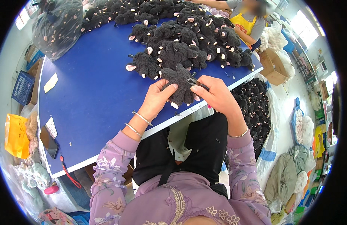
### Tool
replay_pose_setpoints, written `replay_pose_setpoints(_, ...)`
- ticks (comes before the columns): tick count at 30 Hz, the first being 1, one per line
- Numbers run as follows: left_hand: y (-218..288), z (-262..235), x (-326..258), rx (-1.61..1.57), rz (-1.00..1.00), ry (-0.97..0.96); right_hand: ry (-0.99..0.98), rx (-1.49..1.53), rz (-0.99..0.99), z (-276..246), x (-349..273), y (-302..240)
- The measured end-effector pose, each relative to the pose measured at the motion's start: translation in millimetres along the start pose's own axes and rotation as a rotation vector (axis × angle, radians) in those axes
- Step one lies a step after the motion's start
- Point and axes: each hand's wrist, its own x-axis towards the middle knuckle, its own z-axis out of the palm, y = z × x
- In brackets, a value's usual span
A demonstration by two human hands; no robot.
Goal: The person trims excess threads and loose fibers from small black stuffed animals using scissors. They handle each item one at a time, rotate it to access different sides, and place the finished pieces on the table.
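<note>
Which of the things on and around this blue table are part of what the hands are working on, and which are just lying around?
In use:
- black plush toy, held by the left hand
- small snips in the right hand
- heap of black plush toys on the blue table

Lying about:
- phone
- pale card
- cardboard box
- yellow bag

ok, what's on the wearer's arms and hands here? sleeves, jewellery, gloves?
Both hands bare, no gloves. Lilac sleeves with a pale flower print, pushed up the forearms. Left wrist carries two thin silver bangles; right wrist has one thin bracelet.
</note>
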Motion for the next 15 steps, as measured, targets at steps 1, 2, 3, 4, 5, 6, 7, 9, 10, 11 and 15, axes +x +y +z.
replay_pose_setpoints(1, -1.0, -1.9, 0.5, 0.003, 0.002, -0.012, -0.004, 0.004, -0.001, 0.1, 1.9, 0.3)
replay_pose_setpoints(2, -0.7, -3.0, 0.6, 0.023, -0.012, -0.026, -0.009, 0.008, 0.001, 0.3, 2.9, 0.7)
replay_pose_setpoints(3, -0.2, -4.2, 0.6, 0.043, -0.025, -0.040, -0.017, 0.004, 0.007, 0.3, 3.6, -0.1)
replay_pose_setpoints(4, 0.1, -5.0, 0.5, 0.062, -0.039, -0.053, -0.025, 0.000, 0.012, -0.1, 4.4, -1.5)
replay_pose_setpoints(5, 1.4, -4.2, -0.4, 0.066, -0.043, -0.051, -0.034, -0.004, 0.018, -0.4, 4.8, -2.6)
replay_pose_setpoints(6, 4.0, -2.6, -1.7, 0.070, -0.048, -0.050, -0.040, -0.002, 0.013, -0.8, 5.0, -3.2)
replay_pose_setpoints(7, 5.2, -1.8, -2.5, 0.074, -0.052, -0.048, -0.047, 0.000, 0.008, -1.1, 5.1, -3.5)
replay_pose_setpoints(9, 3.5, -3.9, -1.0, 0.065, -0.051, -0.033, -0.046, -0.012, -0.010, -1.6, 5.4, -3.7)
replay_pose_setpoints(10, 3.1, -4.9, -0.5, 0.060, -0.050, -0.026, -0.038, -0.026, -0.021, -1.9, 5.1, -2.9)
replay_pose_setpoints(11, 4.4, -4.4, -0.7, 0.035, -0.051, -0.031, -0.029, -0.041, -0.030, -2.5, 4.4, -1.6)
replay_pose_setpoints(15, 4.8, -1.8, -1.3, -0.009, -0.042, -0.040, -0.034, -0.043, -0.050, -2.4, 3.4, 0.4)
